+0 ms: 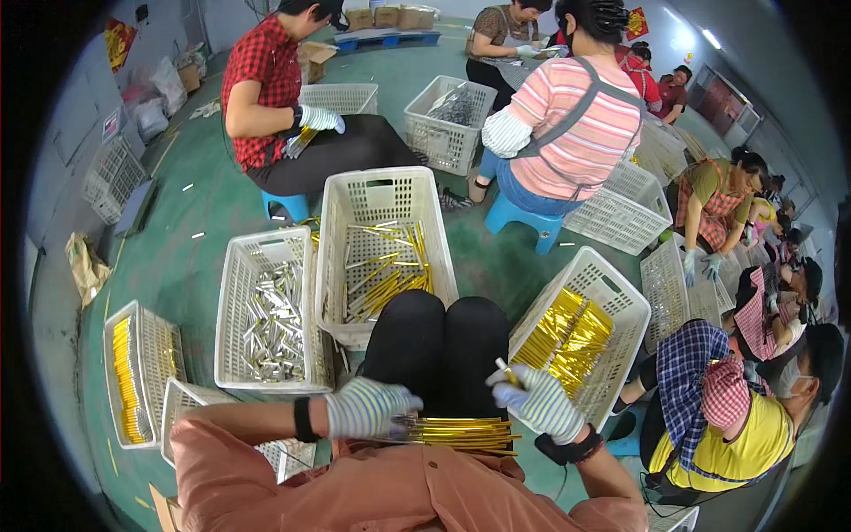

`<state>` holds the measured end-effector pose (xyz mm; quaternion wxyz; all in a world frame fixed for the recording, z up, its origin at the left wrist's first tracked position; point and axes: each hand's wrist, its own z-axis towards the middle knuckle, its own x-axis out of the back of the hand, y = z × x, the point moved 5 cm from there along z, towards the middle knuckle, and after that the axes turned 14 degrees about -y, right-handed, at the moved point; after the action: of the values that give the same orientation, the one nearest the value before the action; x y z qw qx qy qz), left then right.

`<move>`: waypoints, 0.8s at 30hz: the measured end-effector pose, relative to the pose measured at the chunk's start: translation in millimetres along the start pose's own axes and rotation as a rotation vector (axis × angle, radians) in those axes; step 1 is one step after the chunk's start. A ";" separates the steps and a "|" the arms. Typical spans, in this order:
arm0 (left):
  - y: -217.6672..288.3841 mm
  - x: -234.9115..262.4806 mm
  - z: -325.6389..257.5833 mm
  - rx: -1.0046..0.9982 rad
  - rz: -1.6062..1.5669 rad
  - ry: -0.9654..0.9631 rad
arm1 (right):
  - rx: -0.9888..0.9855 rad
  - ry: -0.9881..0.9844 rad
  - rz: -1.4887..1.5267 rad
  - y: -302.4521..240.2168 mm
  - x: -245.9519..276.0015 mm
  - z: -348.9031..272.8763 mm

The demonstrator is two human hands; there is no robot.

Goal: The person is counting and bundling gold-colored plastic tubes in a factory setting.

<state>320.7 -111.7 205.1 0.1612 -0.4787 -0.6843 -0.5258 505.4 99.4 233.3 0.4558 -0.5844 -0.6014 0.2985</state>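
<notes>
In a striped work glove, my left hand (368, 408) is closed around the left end of a bundle of thin gold foil-like sticks (465, 433), which lies level across my lap. My right hand (542, 401), gloved the same way, is raised to the right of the bundle. Between its fingers is a short whitish tube-shaped piece (505, 370), pointing up and left. The gold sticks end just short of my right hand. What the fingertips of my left hand do is partly hidden behind the bundle and glove.
Before my knees stands a white crate (387, 177) with loose gold sticks. Left of it, another crate (229, 310) holds silver pieces; right, a crate (631, 332) holds gold bundles. A crate of gold sticks (168, 355) stands far left. Seated co-workers are ahead and to my right.
</notes>
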 end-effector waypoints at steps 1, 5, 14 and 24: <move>-2.9 -17.6 9.8 0.049 -0.039 -0.187 | 0.095 -0.014 -0.069 -1.5 -9.6 5.4; -13.9 -21.6 24.1 0.019 -0.064 -0.167 | 0.306 -0.016 -0.477 -11.8 -43.2 7.7; 14.4 34.8 27.1 -0.280 0.302 0.209 | 0.246 -0.211 -0.739 1.1 -79.7 30.3; 24.9 31.0 22.1 -0.249 -0.224 -0.021 | 0.251 -0.424 -0.807 -28.8 -66.5 8.6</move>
<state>332.3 -77.6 232.9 0.0336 -0.4211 -0.6648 -0.6161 478.7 32.1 242.2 0.4696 -0.1703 -0.8195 0.2808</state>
